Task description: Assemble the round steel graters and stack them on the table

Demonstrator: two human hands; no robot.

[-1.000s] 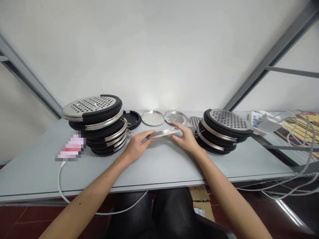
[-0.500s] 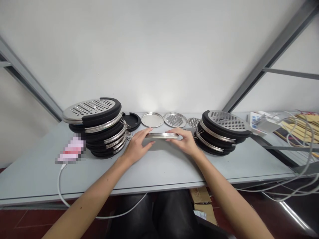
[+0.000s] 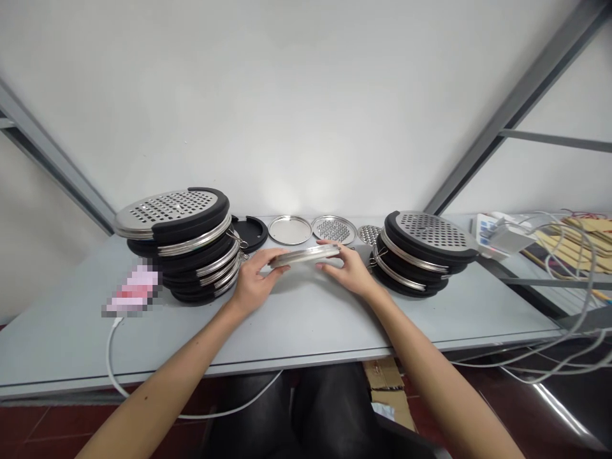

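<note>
Between my two hands, above the table, is a round metal grater disc [image 3: 306,255], seen nearly edge-on and looking like stacked layers; its grating face is hidden. My left hand [image 3: 255,279] pinches its left edge, thumb below and fingers above. On the opposite edge, my right hand [image 3: 348,268] grips it the same way. The disc tilts, with its left side lower. Behind it lie a plain metal disc [image 3: 289,230], a disc with small grating holes [image 3: 334,230], a coarser perforated disc [image 3: 370,234] and a black round holder [image 3: 250,233].
A tall stack of graters with black rims [image 3: 176,248] stands left, a shorter grater stack [image 3: 425,248] right. A blurred pink object [image 3: 134,288] with a white cable [image 3: 111,357] lies on the table [image 3: 306,331]. A power strip [image 3: 492,236] and yellow envelopes [image 3: 568,245] are far right.
The disc has gone from level to tilted, its left edge dropping and its right edge rising slightly. Both hands still hold it, and the left has lowered a little. The view has shifted slightly.
</note>
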